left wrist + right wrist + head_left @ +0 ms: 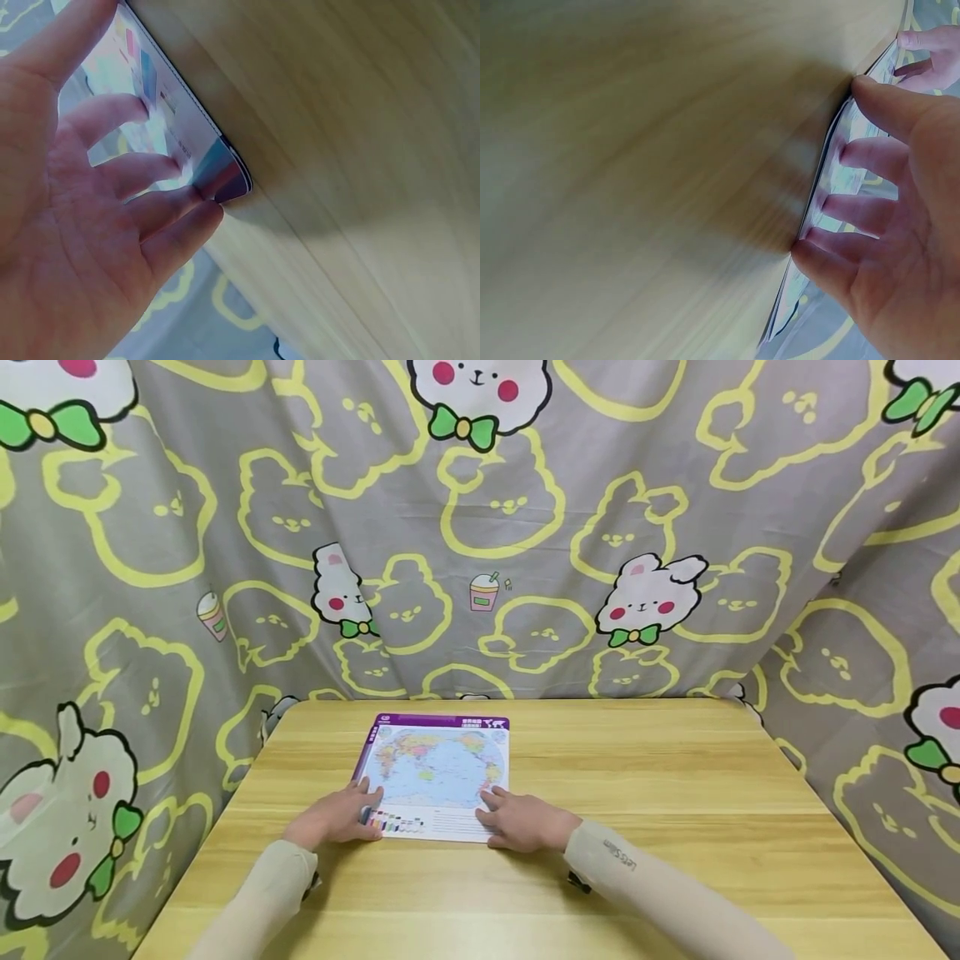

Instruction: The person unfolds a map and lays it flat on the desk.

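Note:
A world map (427, 768) with a purple border lies face up on the wooden table, its near edge toward me. My left hand (341, 814) rests at the map's near left corner, fingers spread over the colour legend; the left wrist view shows the fingertips (180, 169) on the printed face beside the rounded corner. At the opposite side, my right hand (525, 821) rests on the near right corner. In the right wrist view its fingers (859, 214) bend gently onto the map, and the thumb (885, 105) touches the near edge.
The wooden table (660, 793) extends on both sides of the map. A grey curtain (525, 543) with yellow outlines and white rabbit heads hangs behind the table and along both sides.

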Motion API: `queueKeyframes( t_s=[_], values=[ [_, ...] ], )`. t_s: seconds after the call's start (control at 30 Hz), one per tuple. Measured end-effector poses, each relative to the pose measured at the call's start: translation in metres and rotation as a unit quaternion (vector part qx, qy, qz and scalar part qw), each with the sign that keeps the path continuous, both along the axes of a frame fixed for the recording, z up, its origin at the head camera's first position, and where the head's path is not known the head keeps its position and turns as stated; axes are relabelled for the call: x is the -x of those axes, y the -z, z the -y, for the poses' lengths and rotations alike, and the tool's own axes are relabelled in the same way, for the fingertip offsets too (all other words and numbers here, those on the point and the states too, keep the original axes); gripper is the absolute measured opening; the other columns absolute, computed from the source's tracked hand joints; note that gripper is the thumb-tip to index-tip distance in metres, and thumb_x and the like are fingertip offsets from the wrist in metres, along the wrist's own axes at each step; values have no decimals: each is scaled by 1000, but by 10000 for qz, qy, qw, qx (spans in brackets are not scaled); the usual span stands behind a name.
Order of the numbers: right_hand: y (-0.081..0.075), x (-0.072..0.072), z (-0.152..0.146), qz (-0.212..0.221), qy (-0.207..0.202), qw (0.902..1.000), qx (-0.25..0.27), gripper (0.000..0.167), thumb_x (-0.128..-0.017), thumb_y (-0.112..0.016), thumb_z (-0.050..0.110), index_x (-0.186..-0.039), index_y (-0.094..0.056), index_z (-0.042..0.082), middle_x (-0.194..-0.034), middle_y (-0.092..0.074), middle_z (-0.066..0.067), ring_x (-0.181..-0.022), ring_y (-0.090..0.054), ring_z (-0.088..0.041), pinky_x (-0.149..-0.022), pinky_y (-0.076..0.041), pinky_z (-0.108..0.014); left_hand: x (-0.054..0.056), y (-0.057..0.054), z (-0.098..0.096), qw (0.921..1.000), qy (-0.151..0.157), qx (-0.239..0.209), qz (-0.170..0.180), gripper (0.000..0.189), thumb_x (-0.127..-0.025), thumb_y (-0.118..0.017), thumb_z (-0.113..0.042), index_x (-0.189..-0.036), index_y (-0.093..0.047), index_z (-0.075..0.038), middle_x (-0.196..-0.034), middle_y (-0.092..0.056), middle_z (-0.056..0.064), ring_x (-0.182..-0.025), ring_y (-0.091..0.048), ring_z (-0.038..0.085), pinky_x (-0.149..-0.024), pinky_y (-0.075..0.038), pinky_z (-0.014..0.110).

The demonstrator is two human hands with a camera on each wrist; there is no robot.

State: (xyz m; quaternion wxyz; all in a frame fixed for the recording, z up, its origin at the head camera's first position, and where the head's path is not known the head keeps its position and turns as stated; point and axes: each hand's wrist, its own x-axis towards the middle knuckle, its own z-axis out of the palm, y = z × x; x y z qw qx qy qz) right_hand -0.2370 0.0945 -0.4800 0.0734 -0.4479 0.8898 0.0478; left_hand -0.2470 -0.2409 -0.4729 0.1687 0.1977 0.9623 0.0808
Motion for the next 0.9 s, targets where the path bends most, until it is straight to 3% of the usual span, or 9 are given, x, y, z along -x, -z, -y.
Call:
queueKeyframes(
  t_s=[0.2,0.9],
  values=[
    [3,1,-7,217,152,9996,5,51,-97,-49,41,-141,-46,15,-150,-31,-14,-136,-31,-33,-103,-38,-42,0,-4,-7,9999,121,9,-31,75,-84,-69,-42,-139,-44,1,-143,-29,36,-132,-26,50,-104,-29,59],
    [-1,-4,-36,195,88,9995,225,49,-96,-54,35,-138,-50,11,-147,-36,-18,-132,-37,-37,-99,-43,-44,-5,-3,-30,9996,254,76,-106,73,-86,-65,-45,-142,-43,-3,-146,-30,30,-134,-27,46,-105,-30,56]
  ],
)
